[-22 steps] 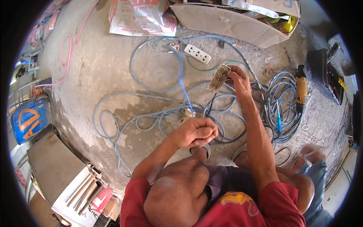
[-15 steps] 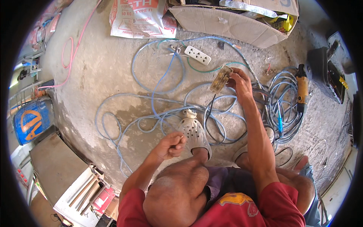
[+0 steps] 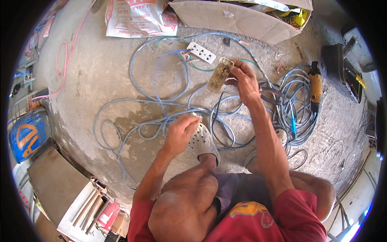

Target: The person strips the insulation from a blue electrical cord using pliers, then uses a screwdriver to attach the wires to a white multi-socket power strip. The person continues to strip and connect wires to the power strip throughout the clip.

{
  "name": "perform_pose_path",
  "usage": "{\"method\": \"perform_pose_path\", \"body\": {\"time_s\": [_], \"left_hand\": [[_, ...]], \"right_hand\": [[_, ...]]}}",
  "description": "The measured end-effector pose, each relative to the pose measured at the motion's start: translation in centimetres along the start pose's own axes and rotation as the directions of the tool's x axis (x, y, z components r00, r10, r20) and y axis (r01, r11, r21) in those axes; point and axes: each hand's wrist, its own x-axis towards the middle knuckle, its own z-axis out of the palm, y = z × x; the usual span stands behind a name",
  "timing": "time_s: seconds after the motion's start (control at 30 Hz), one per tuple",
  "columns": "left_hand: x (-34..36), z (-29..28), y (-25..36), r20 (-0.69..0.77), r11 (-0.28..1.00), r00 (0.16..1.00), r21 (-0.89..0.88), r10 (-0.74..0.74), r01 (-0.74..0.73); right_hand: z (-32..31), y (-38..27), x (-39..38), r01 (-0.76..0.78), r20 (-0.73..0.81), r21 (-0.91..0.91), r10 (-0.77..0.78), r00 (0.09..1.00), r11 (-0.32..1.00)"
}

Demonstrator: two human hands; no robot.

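My right hand grips a worn, yellowish socket housing by its right edge, with its hollow inner side showing. A thin dark cable hangs just below it. My left hand is closed, fingertips pressed together at the toe of my light clog. A small pale piece shows at those fingertips; whether it is pinched or only touched is unclear. Beyond both hands, a white multi-socket outlet lies on the floor beside loose wire ends.
Blue-grey cable loops across the concrete floor. At right lie a thick cable coil, an angle grinder and a black toolbox. A cardboard box and a cement bag stand at the far side.
My left hand has moved forward to the clog's toe, fingertips now at the pale piece. My right hand has turned the housing slightly. The blue cord near the white outlet is blurred by motion.
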Motion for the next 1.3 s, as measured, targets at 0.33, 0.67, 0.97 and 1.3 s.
{"method": "perform_pose_path", "body": {"time_s": [0.33, 0.67, 0.97, 1.3], "left_hand": [[8.1, -2.5, 5.7, -0.265, 0.927, 0.963, -0.37, -0.043, -0.061], [8.7, -2.8, 5.0, -0.339, 0.974, 0.941, -0.207, 0.014, -0.089], [9.9, -1.3, 5.5, -0.376, 0.92, 0.848, 0.265, 0.373, -0.287], [9.8, -2.4, 5.8, -0.34, 0.948, 0.891, 0.201, 0.302, -0.245]], "right_hand": [[3.2, -4.6, -1.8, 0.098, 0.021, 0.187, -0.104, 0.994, 0.977], [5.3, -5.0, -2.5, 0.144, -0.073, 0.265, -0.129, 0.989, 0.953], [6.1, -5.2, -3.2, 0.181, -0.091, 0.208, -0.166, 0.982, 0.961], [6.5, -5.4, -3.4, 0.211, -0.071, 0.114, -0.204, 0.976, 0.971]]}}
